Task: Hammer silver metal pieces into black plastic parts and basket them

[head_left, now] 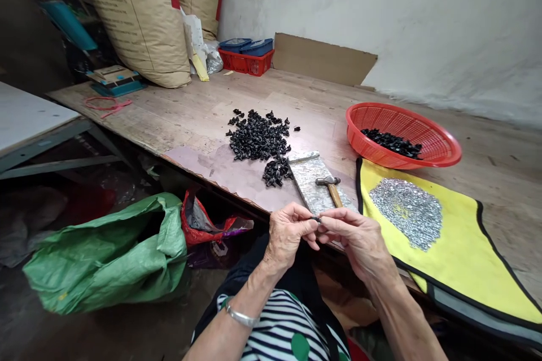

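Fingertips of my left hand (290, 232) and my right hand (354, 237) meet at the front edge of the table, pinching a small black part (315, 219) between them. Its exact shape is mostly hidden by the fingers. Just beyond lies a worn metal plate (311, 177), and on it a hammer (329, 183) with a wooden handle pointing toward my right hand. A pile of small black parts (258, 136) is spread past the plate to the left, with a smaller clump (277, 171) beside the plate. Many tiny silvery metal pieces (409, 211) lie on a yellow cloth (470, 259) at right.
A red plastic basket (440, 136) holding more black parts stands at the back right. Large paper sacks (131, 17), a red crate (245, 62) and a cardboard sheet (322, 59) are at the back. Below the table edge, a green sack (114, 259) sits left.
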Motion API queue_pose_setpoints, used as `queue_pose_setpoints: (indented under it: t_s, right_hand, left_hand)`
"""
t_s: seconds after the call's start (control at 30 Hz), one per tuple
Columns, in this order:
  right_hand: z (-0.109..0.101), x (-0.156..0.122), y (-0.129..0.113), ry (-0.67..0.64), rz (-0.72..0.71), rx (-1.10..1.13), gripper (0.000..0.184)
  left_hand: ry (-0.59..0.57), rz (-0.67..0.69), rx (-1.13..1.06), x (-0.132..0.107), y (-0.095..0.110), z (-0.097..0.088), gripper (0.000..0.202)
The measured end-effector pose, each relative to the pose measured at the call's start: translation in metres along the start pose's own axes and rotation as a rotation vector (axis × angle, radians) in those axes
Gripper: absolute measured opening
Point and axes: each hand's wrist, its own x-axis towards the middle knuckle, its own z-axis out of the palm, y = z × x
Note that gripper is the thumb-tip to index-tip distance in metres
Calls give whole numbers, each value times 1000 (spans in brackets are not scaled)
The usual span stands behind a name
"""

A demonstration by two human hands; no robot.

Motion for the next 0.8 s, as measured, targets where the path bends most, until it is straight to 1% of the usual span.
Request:
queue_pose_setpoints:
  t_s: [0.07,0.1,0.17,0.23,0.27,0.3,0.33,0.4,0.43,0.47,0.5,0.53,0.6,0.63,0.67,0.73,0.8]
  right_hand:
    - [-7,2,-6,53,-69,-110,37]
    - [-12,4,-8,100,-118,-210,38]
    - [-22,6,-10,219,-225,-543,35]
    - [-31,9,-8,302,-292,-902,31]
    - [-34,11,-6,317,-303,-1023,29]
    - [-36,13,-4,311,-299,-1087,27]
    - [-37,15,-1,296,-282,-1098,26]
    - [-37,18,3,266,-240,-1065,23]
    - [-36,18,4,248,-204,-1034,21]
    - [-35,19,5,216,-140,-959,20]
    - [-34,18,5,173,-55,-827,19]
    - [-34,17,4,121,35,-648,20]
    - [-34,13,1,18,213,-234,23]
    - [-35,10,-1,-12,289,-70,23]
    - [-36,8,-2,-21,342,26,23]
    - [-38,2,-4,-13,420,76,22]
    - [-39,-2,-2,12,419,21,23]
  left_hand:
    - [15,2,-2,3,1,0,15]
    - [28,4,-7,4,2,-1,16]
    - [59,8,-17,8,2,-2,18]
    - [94,3,-16,14,2,-3,20]
    - [112,-5,-8,17,1,-4,21]
    - [132,-16,4,21,1,-4,21]
    - [153,-29,20,25,1,-4,21]
    - [192,-53,55,32,0,-4,19]
    - [208,-61,71,35,0,-3,17]
    - [223,-67,87,38,0,-2,16]
    - [235,-71,103,40,1,-2,15]
    - [245,-76,119,42,1,-1,14]
    - [257,-92,151,45,1,1,14]
    - [259,-101,167,46,1,2,14]
    - [258,-110,180,47,1,2,14]
    - [261,-123,203,48,0,3,15]
    - [270,-131,228,49,-1,3,16]
